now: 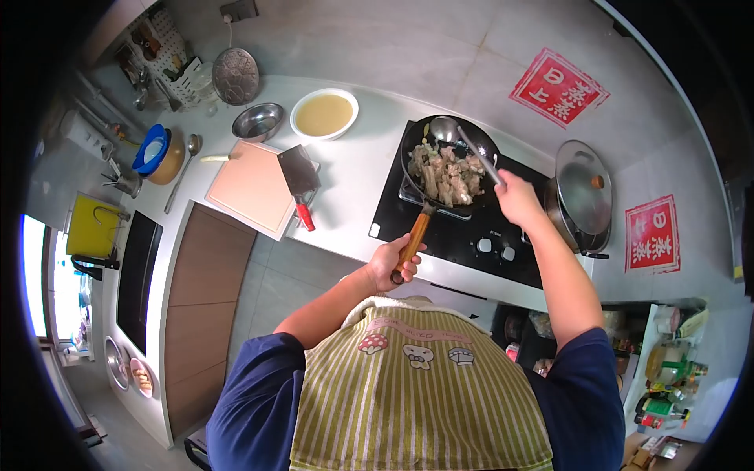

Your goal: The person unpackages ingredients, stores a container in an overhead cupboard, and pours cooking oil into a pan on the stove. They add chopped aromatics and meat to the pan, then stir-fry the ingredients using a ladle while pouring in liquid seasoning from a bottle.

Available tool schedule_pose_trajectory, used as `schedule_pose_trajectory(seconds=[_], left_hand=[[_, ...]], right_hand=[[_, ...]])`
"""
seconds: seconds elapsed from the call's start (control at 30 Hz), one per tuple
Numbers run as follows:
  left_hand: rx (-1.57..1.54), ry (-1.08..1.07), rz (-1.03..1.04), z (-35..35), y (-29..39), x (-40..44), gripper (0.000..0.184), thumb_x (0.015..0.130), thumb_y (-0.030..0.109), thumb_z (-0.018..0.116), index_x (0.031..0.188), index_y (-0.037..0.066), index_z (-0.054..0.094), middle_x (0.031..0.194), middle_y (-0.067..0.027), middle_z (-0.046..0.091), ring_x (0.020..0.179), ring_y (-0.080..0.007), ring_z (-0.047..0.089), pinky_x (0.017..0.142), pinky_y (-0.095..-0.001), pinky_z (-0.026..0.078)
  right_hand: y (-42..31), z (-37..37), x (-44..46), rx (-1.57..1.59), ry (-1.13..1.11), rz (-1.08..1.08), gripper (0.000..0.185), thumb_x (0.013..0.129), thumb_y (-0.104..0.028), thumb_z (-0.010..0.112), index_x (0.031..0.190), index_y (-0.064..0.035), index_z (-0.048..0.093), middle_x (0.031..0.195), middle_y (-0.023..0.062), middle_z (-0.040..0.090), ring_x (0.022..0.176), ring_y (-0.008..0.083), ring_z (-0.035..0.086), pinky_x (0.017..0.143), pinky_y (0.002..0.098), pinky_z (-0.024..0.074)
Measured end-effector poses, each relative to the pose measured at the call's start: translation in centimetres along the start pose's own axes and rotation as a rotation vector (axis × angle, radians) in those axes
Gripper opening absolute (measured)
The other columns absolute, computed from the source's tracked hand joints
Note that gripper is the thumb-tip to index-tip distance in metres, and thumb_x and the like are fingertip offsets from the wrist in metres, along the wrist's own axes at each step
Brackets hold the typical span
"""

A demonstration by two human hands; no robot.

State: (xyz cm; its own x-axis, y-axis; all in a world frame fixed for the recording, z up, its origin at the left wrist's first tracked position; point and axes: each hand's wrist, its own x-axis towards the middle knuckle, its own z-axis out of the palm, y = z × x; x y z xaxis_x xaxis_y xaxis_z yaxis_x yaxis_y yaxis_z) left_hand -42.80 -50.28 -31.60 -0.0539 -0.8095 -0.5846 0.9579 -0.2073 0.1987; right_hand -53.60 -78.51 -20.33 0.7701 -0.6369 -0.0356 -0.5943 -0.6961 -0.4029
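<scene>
A dark wok sits over a burner of the black gas stove, with pale chunks of meat in it. My left hand is closed around the wooden handle of the wok, which points toward me. In my right hand is the long handle of a metal ladle. The ladle's bowl rests at the wok's far inner side, beyond the meat. My right palm hides the handle's end.
Left of the stove are a cleaver with a red handle on a cutting board, a white bowl of yellowish liquid and a steel bowl. A lidded pot stands at the stove's right. Stove knobs face me.
</scene>
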Motion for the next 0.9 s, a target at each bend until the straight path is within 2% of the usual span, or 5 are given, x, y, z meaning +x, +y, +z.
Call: schedule_pose_trajectory(seconds=[0.1, 0.13, 0.27, 0.5, 0.9], left_hand=[[0.017, -0.001, 0.009, 0.3, 0.2, -0.3, 0.044, 0.107, 0.045, 0.035, 0.121, 0.005, 0.048, 0.075, -0.0005, 0.045, 0.052, -0.0062, 0.039, 0.042, -0.0191, 0.033], [0.017, -0.004, 0.015, 0.2, 0.1, -0.3, 0.044, 0.107, 0.044, 0.035, 0.121, 0.005, 0.048, 0.075, -0.0005, 0.045, 0.051, -0.0061, 0.038, 0.042, -0.0190, 0.033], [-0.024, -0.016, 0.025, 0.3, -0.1, -0.3, 0.044, 0.107, 0.044, 0.035, 0.121, 0.004, 0.048, 0.077, -0.0007, 0.046, 0.052, -0.0056, 0.039, 0.042, -0.0188, 0.033], [-0.049, -0.035, 0.039, -0.4, 0.0, 0.3, 0.043, 0.106, 0.043, 0.038, 0.120, 0.005, 0.049, 0.080, -0.0024, 0.047, 0.054, -0.0063, 0.040, 0.043, -0.0188, 0.033], [-0.068, -0.004, 0.024, -0.4, -0.1, 0.1, 0.044, 0.104, 0.044, 0.043, 0.122, 0.004, 0.051, 0.081, -0.0023, 0.048, 0.053, -0.0053, 0.040, 0.043, -0.0181, 0.033]], right_hand=[[-0.9, -1.6, -2.0, -0.036, -0.167, -0.114, 0.045, 0.094, -0.016, 0.059, 0.137, -0.0066, 0.053, 0.116, 0.0252, 0.065, 0.107, 0.0423, 0.063, 0.092, 0.0445, 0.0505], [-0.8, -2.8, -2.3, -0.027, -0.214, -0.160, 0.046, 0.090, -0.011, 0.061, 0.136, -0.0086, 0.055, 0.108, 0.0271, 0.066, 0.097, 0.0450, 0.064, 0.086, 0.0483, 0.0517], [-0.1, -7.6, -3.0, -0.320, -0.224, -0.497, 0.053, 0.083, 0.001, 0.060, 0.131, -0.0192, 0.061, 0.090, 0.0166, 0.060, 0.080, 0.0386, 0.062, 0.073, 0.0472, 0.0518], [0.9, -13.6, -4.3, -0.551, -0.188, -0.485, 0.066, 0.077, 0.009, 0.055, 0.131, -0.0274, 0.063, 0.089, 0.0151, 0.056, 0.078, 0.0355, 0.062, 0.073, 0.0453, 0.0505], [3.3, -19.9, -8.2, -0.471, -0.089, -0.288, 0.049, 0.091, 0.004, 0.055, 0.132, -0.0218, 0.061, 0.100, 0.0172, 0.060, 0.087, 0.0375, 0.063, 0.079, 0.0449, 0.0527]])
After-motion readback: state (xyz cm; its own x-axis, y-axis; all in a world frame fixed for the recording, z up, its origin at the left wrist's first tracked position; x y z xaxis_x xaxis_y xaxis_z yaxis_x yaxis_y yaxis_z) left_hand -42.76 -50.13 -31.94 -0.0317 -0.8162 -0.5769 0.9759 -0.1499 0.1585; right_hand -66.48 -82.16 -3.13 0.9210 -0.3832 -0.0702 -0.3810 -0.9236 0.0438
